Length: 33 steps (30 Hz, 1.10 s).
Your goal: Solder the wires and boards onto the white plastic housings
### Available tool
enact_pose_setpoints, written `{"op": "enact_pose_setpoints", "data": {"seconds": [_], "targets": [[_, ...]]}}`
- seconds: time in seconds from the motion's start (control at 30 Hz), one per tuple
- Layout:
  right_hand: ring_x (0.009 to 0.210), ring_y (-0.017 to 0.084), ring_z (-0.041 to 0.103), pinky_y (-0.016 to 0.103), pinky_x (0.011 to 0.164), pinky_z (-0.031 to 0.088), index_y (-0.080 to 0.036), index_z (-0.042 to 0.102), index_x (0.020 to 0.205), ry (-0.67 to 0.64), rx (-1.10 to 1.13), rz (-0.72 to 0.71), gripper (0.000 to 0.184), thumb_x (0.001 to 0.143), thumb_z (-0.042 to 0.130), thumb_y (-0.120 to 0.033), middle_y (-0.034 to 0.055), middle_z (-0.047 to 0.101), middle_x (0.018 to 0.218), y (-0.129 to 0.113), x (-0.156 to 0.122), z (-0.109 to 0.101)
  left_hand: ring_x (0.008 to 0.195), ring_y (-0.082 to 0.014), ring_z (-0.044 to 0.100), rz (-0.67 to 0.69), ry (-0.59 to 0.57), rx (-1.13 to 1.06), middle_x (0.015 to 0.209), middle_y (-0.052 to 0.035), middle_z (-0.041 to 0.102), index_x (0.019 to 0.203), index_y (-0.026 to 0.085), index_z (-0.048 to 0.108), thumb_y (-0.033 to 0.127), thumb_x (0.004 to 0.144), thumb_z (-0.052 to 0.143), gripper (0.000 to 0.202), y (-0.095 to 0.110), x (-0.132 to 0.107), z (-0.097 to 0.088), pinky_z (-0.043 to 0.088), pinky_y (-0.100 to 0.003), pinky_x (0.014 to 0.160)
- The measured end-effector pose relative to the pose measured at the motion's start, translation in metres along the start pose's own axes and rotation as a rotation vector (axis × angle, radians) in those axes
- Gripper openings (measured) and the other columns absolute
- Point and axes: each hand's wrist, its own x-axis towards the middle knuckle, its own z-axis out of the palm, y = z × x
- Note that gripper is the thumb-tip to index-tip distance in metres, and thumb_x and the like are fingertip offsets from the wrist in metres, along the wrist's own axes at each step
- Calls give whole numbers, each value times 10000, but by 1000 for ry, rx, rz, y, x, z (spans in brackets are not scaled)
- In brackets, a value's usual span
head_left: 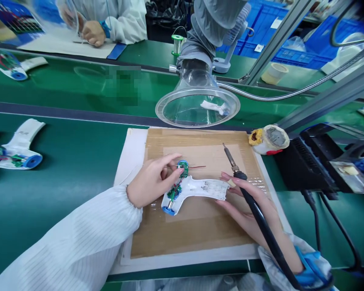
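Note:
A white handle-shaped plastic housing (197, 190) with a blue tip lies on a cardboard mat (197, 226). Green circuit boards and red wires sit in it. My left hand (153, 181) rests at its left end, fingers pinched on the small round green board (183, 166). My right hand (248, 210) touches the housing's right end and holds a black soldering iron (235, 169), whose tip points up and away, above the mat.
A clear fume-extractor funnel (197, 106) hangs behind the mat. An iron stand with sponge (268, 139) and a black solder station (303, 159) sit right. More white housings (18, 147) lie on the green conveyor at left. Another person's hands (92, 32) work at the far side.

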Motion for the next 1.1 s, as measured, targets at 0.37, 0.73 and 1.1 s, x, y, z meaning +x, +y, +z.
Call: {"op": "enact_pose_setpoints", "data": {"seconds": [0.37, 0.73, 1.1], "targets": [[1209, 303, 764, 381, 861, 751, -315, 604, 1403, 214, 231, 108, 616, 886, 863, -102, 60, 771, 1346, -22, 1, -21, 553, -90, 506, -175, 44, -480, 698, 30, 601, 1000, 176, 621, 445, 926, 723, 297, 21, -1, -6, 381, -206, 496], [1165, 327, 780, 384, 836, 753, -345, 584, 1424, 230, 324, 182, 666, 869, 883, -132, 71, 741, 1403, -22, 0, -28, 468, -55, 300, -336, 4, -834, 563, 62, 506, 875, 182, 669, 526, 823, 802, 372, 45, -10, -13, 185, -208, 427], [1149, 320, 789, 373, 804, 757, -336, 592, 1416, 224, 330, 177, 644, 873, 879, -139, 71, 751, 1387, -19, -3, -26, 449, -34, 373, -214, 20, -909, 624, 71, 611, 961, 186, 668, 453, 868, 842, 332, 46, -13, -13, 252, -163, 390]]}}
